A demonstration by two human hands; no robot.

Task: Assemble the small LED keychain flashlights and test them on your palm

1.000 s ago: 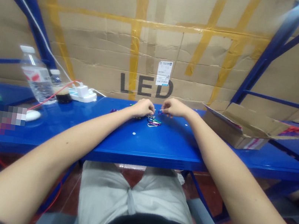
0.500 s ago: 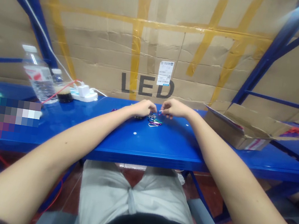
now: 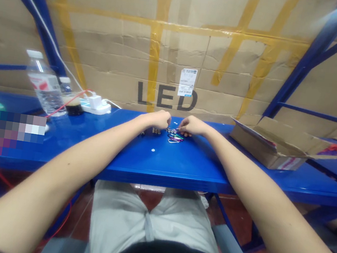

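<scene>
My left hand (image 3: 160, 119) is over the far part of the blue table, its fingers curled together and mostly turned out of sight. Close on its right, my right hand (image 3: 193, 126) has thumb and fingertips pinched, and what is in them is too small to make out. Below and between the hands lies a small heap of coloured carabiners (image 3: 174, 139), purple, green and silver. Small shiny metal pieces (image 3: 171, 130) lie just behind the heap. Under my left wrist sits a cluster of small brassy metal parts (image 3: 156, 131).
An open cardboard box (image 3: 273, 146) stands at right. On the left are a water bottle (image 3: 46, 87), a small bottle of dark liquid (image 3: 72, 101) and a white power strip (image 3: 100, 107) with cables. A large taped carton (image 3: 112, 59) walls off the back.
My hands have drawn slightly apart and my left hand has moved a little left, uncovering more of the brassy parts. My right fingertips have come lower, to the small metal pieces.
</scene>
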